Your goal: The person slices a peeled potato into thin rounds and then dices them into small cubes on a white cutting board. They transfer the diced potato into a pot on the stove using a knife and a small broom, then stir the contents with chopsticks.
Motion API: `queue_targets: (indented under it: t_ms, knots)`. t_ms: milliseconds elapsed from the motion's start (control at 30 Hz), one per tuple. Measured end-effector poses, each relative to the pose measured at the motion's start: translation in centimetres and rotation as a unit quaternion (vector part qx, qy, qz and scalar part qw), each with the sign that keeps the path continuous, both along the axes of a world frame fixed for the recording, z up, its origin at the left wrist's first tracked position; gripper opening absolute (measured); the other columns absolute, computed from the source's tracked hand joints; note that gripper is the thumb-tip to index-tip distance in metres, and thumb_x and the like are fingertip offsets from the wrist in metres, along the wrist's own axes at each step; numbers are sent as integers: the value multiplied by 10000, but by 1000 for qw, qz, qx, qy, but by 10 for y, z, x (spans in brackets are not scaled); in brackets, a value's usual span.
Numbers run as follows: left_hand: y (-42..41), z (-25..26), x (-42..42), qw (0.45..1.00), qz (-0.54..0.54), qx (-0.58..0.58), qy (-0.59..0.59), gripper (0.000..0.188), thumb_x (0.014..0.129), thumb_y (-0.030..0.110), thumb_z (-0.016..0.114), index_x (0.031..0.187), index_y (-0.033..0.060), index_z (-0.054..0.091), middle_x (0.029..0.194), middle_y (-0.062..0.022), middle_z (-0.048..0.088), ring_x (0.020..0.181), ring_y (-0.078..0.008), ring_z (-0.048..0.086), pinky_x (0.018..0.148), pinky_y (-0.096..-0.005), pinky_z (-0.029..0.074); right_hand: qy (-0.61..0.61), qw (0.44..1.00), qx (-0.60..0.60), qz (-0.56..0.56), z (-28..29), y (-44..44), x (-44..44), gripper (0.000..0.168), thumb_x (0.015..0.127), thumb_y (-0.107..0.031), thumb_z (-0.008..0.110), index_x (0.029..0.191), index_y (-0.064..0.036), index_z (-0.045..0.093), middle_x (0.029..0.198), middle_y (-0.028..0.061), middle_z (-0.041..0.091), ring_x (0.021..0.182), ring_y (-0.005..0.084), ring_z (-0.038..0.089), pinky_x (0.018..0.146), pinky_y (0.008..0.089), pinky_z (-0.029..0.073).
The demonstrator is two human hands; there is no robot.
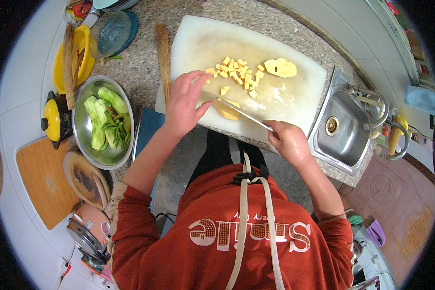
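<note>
My right hand (290,143) grips the handle of a kitchen knife (244,114), whose blade runs up and left over the white cutting board (297,105). Partly hidden behind the blade is a flat yellow slice (227,112), possibly potato or sweet potato. My left hand (183,103) has its fingers spread and holds nothing; it is near the blade's far end, and whether it touches it I cannot tell. Beyond the knife lie several yellow cubes (246,77) and a small offcut (224,90). Larger yellow slices (281,68) rest farther right on the board.
A metal bowl (130,152) with peeled green vegetables (100,116) and green peppers (117,127) stands left. A straw brush (163,54) lies along the board's left edge. To the right is a steel sink (348,132) with a faucet (382,105). A yellow basket (59,72) stands far left.
</note>
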State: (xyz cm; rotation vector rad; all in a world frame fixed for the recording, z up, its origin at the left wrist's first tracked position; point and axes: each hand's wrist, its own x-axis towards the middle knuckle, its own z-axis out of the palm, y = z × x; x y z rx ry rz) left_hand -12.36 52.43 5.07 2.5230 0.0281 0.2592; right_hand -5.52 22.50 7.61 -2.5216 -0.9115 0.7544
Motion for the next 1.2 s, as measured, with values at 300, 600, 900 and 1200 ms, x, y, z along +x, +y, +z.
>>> queue_targets:
  t_ms: [300, 600, 900, 1200]
  knots:
    - [17, -18, 17, 982, -161, 75, 69, 218, 702, 25, 689, 906, 100, 681, 934, -56, 645, 994, -288, 606, 928, -420, 446, -9, 999, -34, 41, 4, 17, -8, 269, 888, -158, 593, 1133, -67, 657, 833, 174, 688, 775, 368, 686, 711, 469, 553]
    - [29, -40, 15, 983, -157, 48, 85, 138, 726, 45, 641, 839, 111, 684, 848, -49, 638, 894, -283, 619, 852, -421, 473, -36, 992, -96, 74, 18, 40, -14, 139, 886, -115, 563, 1005, -54, 603, 765, 179, 656, 711, 374, 685, 603, 471, 554]
    - [14, -50, 13, 982, -161, 92, 31, 43, 756, 89, 604, 786, 74, 631, 828, -84, 591, 869, -300, 606, 771, -421, 496, -66, 994, -48, 76, -62, 16, -23, 265, 858, -124, 592, 1110, -43, 599, 783, 167, 664, 702, 362, 683, 639, 462, 562]
    - [10, -20, 7, 993, 80, 29, -76, 326, 665, 90, 786, 963, 50, 662, 988, -112, 619, 1019, -316, 588, 943, -437, 458, 4, 997, -63, 36, -34, 30, -1, 240, 906, -163, 554, 1091, -44, 651, 850, 202, 686, 817, 388, 678, 756, 493, 544]
